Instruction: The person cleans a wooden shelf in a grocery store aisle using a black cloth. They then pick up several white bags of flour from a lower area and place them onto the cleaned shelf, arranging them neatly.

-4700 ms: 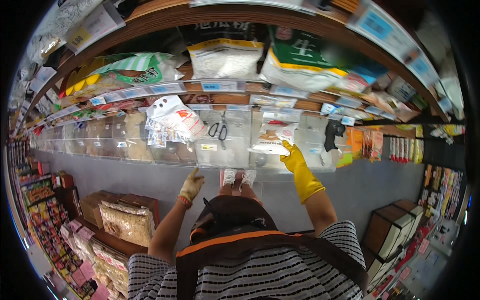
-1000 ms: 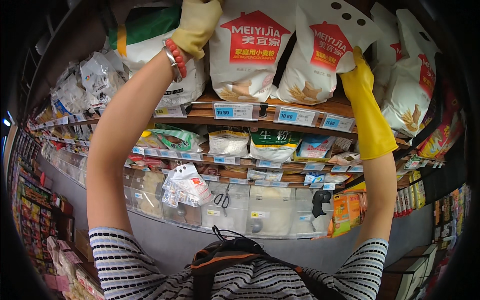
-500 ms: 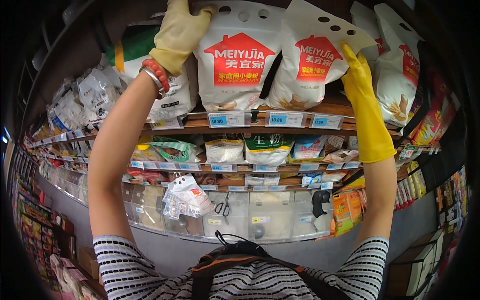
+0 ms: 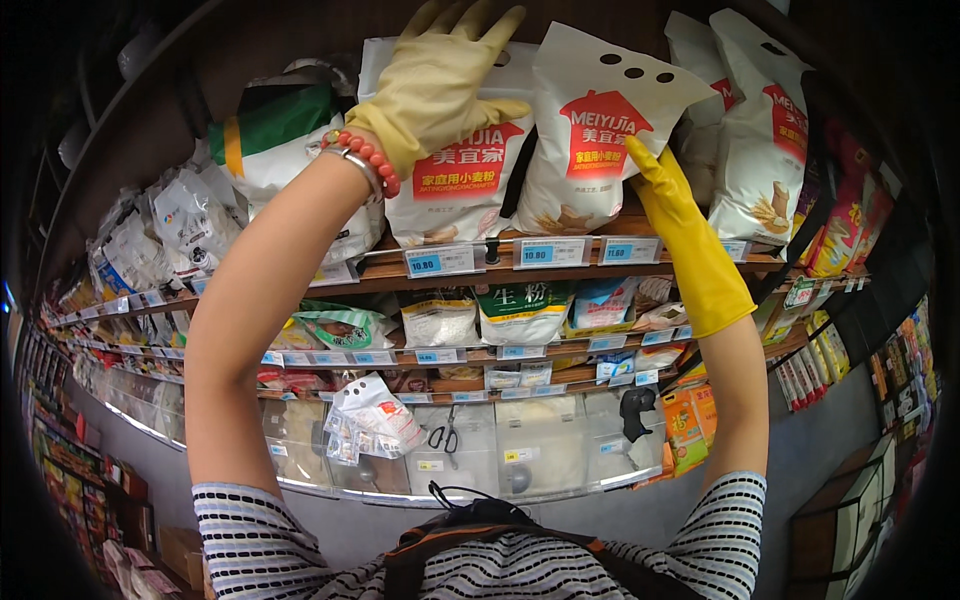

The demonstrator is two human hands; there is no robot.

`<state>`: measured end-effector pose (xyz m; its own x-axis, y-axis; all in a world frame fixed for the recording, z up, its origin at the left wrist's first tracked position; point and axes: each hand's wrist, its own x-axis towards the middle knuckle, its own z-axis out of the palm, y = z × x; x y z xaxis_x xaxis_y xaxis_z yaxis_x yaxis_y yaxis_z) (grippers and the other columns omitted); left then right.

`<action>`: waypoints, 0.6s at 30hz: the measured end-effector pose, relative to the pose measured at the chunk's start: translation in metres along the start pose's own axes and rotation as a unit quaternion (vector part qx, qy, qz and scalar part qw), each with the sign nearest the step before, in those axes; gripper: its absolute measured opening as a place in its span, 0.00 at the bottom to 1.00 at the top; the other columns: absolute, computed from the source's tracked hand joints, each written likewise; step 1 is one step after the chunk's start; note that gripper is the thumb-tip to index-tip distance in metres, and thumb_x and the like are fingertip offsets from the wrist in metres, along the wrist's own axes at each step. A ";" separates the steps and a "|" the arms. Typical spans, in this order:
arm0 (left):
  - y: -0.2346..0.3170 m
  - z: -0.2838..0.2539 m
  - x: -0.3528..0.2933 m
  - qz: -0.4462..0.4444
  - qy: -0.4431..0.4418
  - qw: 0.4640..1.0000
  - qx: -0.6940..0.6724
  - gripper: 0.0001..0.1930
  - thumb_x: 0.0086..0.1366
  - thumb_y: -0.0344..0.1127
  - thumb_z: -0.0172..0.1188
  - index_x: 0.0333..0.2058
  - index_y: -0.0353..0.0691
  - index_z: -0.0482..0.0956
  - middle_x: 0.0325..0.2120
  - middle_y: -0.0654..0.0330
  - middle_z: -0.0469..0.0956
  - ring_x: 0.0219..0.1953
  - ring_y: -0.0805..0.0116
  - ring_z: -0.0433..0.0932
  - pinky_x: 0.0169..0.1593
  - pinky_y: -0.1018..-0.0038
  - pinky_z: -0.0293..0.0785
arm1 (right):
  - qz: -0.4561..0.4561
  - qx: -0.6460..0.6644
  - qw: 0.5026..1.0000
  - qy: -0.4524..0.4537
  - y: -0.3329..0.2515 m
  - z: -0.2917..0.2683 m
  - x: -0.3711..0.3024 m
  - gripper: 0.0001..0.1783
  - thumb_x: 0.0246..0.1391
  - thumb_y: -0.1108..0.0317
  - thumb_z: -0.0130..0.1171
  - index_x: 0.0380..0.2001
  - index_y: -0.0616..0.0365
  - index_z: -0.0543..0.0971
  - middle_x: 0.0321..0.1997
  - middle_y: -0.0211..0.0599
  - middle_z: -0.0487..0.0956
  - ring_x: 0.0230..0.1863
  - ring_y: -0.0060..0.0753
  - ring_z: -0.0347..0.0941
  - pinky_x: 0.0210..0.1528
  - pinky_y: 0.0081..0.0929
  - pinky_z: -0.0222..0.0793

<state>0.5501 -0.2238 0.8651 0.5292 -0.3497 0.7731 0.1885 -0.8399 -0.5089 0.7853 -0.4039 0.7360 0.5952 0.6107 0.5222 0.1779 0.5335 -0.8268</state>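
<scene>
My left hand (image 4: 440,95), in a pale yellow rubber glove, lies over the front of a white flour bag (image 4: 455,205) with a red house print. Its fingers are spread toward the bag's top and hide part of the print. Beside it stands a second white flour bag (image 4: 575,165), slightly tilted, with three holes along its top flap. My right hand (image 4: 660,180), in a brighter yellow glove, rests against that bag's right edge. Its visible fingers are stretched along the side rather than wrapped round it; some are hidden behind one another.
More white flour bags (image 4: 765,150) stand at the right, and a green-and-white bag (image 4: 275,150) at the left. Price tags line the wooden shelf edge (image 4: 500,250). Lower shelves hold smaller packets (image 4: 525,312); below are clear bins (image 4: 540,440), with scissors (image 4: 445,435) hanging in front.
My left hand has gone from the first bag's upper left corner onto its front, its fingers now spread. My right hand stays at the second bag's edge, a little lower. The view has shifted slightly.
</scene>
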 end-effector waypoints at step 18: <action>0.150 -0.045 -0.590 -0.666 -0.380 0.564 -0.307 0.20 0.65 0.38 0.57 0.54 0.39 0.73 0.35 0.53 0.83 0.39 0.59 0.82 0.48 0.68 0.76 | -0.160 -0.511 0.836 0.124 -0.009 -0.023 -0.151 0.21 0.68 0.65 0.44 0.54 0.72 0.71 0.50 0.49 0.76 0.49 0.37 0.74 0.58 0.29 0.67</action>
<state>0.2287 -0.1623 0.3499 0.5024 0.8437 -0.1888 0.6395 -0.2156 0.7380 0.7124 -0.5146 0.6603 0.5107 0.3255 0.7958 0.8596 -0.2090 -0.4662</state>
